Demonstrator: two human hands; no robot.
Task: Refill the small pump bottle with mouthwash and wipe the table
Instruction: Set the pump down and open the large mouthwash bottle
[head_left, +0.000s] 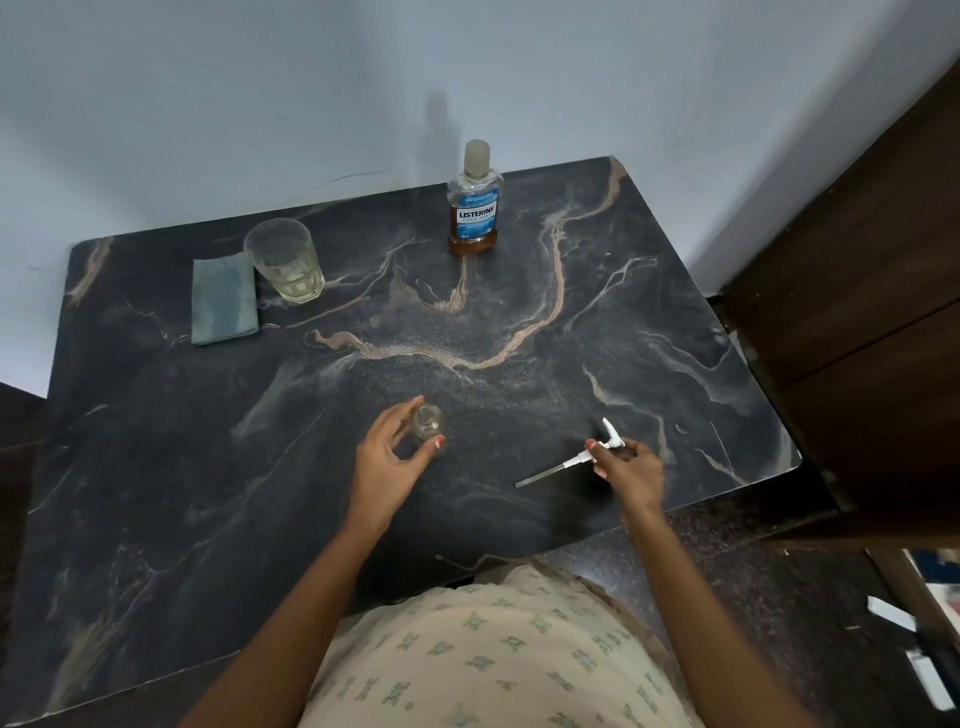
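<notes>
Far left on the dark marble-pattern table (208, 467) there's a folded grey-blue cloth (224, 301), with a clear drinking glass (284, 260) right beside it. Nearer the front, the left hand (387, 462) has thumb and fingers curled round the small clear pump bottle (427, 422), which stands upright with its top open. At the back sits the capped mouthwash bottle with a blue label (474, 200). Over on the right, the right hand (631, 473) pinches the white plastic pump head (597, 452), its thin tube slanting down toward the tabletop.

The mouthwash bottle (475, 200), at the bench's (156, 467) far edge, carries a blue label reading "LISTERINE", "COOL MINT" beneath it; smaller print is illegible.
</notes>
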